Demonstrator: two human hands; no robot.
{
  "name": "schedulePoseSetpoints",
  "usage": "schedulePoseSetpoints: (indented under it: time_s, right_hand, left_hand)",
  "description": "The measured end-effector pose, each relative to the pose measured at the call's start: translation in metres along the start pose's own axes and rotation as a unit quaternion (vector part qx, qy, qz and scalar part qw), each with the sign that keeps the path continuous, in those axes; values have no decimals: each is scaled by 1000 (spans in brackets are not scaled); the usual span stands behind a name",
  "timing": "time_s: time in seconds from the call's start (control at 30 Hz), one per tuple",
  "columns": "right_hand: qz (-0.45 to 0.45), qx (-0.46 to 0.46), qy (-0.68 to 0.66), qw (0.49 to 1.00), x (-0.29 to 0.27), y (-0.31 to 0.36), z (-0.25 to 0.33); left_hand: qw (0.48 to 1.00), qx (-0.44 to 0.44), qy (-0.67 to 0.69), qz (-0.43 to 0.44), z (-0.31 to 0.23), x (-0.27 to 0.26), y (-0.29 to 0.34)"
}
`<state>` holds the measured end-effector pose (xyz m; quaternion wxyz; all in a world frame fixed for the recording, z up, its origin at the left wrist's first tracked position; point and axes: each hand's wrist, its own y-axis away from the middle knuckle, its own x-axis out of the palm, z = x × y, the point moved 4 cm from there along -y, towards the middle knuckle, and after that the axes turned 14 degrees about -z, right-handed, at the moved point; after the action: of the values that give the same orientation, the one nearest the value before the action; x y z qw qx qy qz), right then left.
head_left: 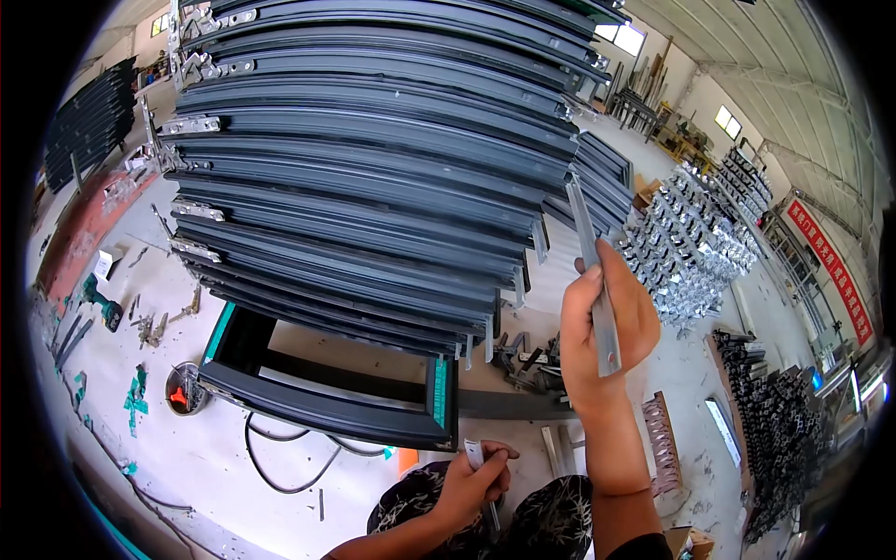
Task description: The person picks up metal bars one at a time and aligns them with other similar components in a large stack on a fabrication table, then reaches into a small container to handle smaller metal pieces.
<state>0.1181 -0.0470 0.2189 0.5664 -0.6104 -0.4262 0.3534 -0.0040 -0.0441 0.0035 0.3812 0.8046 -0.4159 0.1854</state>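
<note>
My right hand (635, 317) is raised at the right end of a tall stack of dark grey window sashes (373, 159). Its fingers are closed around a long silver metal strip (584, 224), whose upper tip reaches the sash ends; whether they touch I cannot tell. Similar narrow strips (539, 241) stick out at the lower right ends of the stack. Low over my lap, my left hand (478, 487) grips another thin metal strip (474, 455), partly hidden by the fingers. Silver hinges (198, 124) protrude from the stack's left side.
Beneath the stack lies a black frame (327, 401) with green tape. To the left are a cordless drill (101, 303), a small bucket (187, 390) and a black cable (271, 481). Silver brackets (691, 243) and dark profile pieces (775, 439) are piled at right.
</note>
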Motion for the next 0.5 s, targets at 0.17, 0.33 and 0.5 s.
schedulePoseSetpoints:
  time_s: [0.17,0.33,0.5]
  right_hand:
    - [-17,127,-39,991,15,0,-23]
    - [2,172,-47,984,31,0,-41]
    - [19,158,-68,985,-16,9,-7]
  left_hand:
    - [1000,2,1,3,0,1,4]
    - [1000,-10,9,27,0,-1,9]
    - [999,-28,-14,18,-5,-5,11]
